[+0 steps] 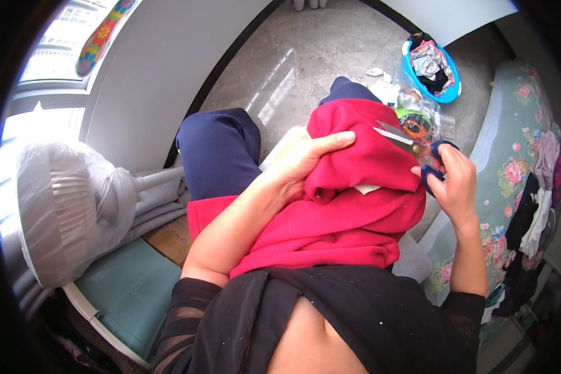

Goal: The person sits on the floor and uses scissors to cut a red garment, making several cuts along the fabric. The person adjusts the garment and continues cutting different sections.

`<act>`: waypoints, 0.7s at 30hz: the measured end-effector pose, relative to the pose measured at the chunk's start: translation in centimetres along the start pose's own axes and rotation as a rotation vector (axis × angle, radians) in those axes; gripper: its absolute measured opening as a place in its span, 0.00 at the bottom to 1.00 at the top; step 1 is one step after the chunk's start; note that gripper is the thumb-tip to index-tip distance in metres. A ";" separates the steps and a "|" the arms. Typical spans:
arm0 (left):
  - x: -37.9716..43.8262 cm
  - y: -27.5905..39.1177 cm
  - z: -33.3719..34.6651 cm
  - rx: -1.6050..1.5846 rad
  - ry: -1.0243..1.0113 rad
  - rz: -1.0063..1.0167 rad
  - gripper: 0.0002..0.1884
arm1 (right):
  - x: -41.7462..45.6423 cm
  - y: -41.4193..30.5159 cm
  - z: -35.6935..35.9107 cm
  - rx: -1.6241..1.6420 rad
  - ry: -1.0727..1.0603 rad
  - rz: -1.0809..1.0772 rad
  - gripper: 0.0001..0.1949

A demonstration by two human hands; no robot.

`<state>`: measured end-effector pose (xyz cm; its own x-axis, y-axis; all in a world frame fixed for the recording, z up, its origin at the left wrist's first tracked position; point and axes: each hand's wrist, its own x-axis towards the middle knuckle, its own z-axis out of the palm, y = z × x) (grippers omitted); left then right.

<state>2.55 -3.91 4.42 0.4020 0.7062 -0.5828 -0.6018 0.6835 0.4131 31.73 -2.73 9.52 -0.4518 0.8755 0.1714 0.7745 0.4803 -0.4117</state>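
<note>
A red fleece-like cloth (327,229) lies bunched over my lap and over my knee in dark blue trousers (219,149). My left hand (315,159) grips a fold of it, thumb on top and fingers hidden beneath. In my right hand (451,180) is a pair of scissors (416,148) with dark blue handles, my thumb and fingers in the loops. Its blades are slightly parted and point left above the cloth. A small white ribbed piece (367,189) shows under a fold of the red cloth.
On the grey floor stand a blue basket (456,89) of clothes and a clear plastic bag (432,112) with mixed items. A flowered bed cover (491,196) with clothes is at the right. A plastic-wrapped fan (75,205) and a teal-lidded box (126,290) are at the left.
</note>
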 end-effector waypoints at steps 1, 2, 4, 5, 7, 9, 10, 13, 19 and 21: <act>0.0 -0.1 0.0 -0.009 0.004 0.009 0.26 | 0.2 0.0 0.0 -0.006 -0.006 -0.012 0.20; 0.0 -0.1 0.1 -0.018 0.008 0.018 0.26 | 0.3 0.0 0.0 -0.011 -0.012 -0.025 0.20; 0.0 -0.1 0.0 -0.022 0.003 0.026 0.26 | 0.4 0.0 0.0 -0.019 -0.029 -0.049 0.20; 0.0 -0.1 0.0 -0.025 0.000 0.030 0.26 | 0.4 0.0 0.1 -0.022 -0.040 -0.061 0.20; -0.1 0.0 0.1 -0.019 0.010 0.035 0.27 | 0.4 0.1 0.2 -0.028 -0.054 -0.072 0.21; -0.1 0.0 0.2 -0.013 0.017 0.039 0.27 | 0.5 -0.1 0.4 -0.035 -0.061 -0.075 0.21; -0.2 0.0 0.2 -0.010 0.018 0.040 0.26 | 0.5 -0.2 0.4 -0.044 -0.059 -0.081 0.21; -0.3 0.1 0.4 -0.004 0.020 0.046 0.27 | 0.6 -0.2 0.4 -0.065 -0.064 -0.088 0.21; -0.3 -0.2 0.4 0.008 0.014 0.124 0.22 | 0.6 0.3 0.7 -0.056 -0.061 -0.107 0.20; -0.3 -0.1 0.3 0.012 -0.006 0.098 0.23 | 0.7 0.2 0.7 -0.044 -0.052 -0.109 0.19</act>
<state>2.67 -4.11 4.76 0.3455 0.7711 -0.5348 -0.6302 0.6129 0.4766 31.27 -2.06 8.87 -0.5559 0.8146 0.1656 0.7378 0.5753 -0.3530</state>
